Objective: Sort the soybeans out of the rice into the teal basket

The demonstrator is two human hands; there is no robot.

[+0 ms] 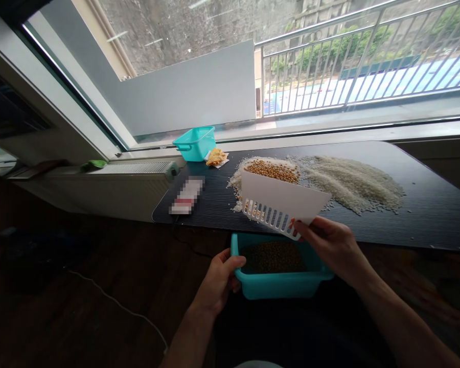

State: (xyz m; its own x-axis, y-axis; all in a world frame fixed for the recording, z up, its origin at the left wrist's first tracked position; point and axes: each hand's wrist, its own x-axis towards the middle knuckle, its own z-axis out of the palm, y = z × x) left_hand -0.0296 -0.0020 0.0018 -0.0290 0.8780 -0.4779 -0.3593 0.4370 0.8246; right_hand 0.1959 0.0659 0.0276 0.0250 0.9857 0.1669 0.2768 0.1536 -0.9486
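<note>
My left hand (223, 276) grips the left rim of a teal plastic bin (279, 285), thumb over the edge. Small brown beans or grains (274, 256) lie in that bin, which sits below the table's front edge. In my right hand (329, 240) is a white plastic sheet (279, 194) with a row of slots along its lower edge, pinched at its right end and tilted above the bin. Behind the sheet, golden-brown beans (272, 169) lie on a pile of white rice (235, 179). The sheet hides part of this pile.
A larger heap of rice (356, 179) spreads to the right on the dark table (210, 204). At the back left are another teal bin (197, 143) and a crumpled yellowish item (216, 157). A blurred-out flat object (187, 195) lies at the left. Behind runs a window; a radiator (138, 174) stands left.
</note>
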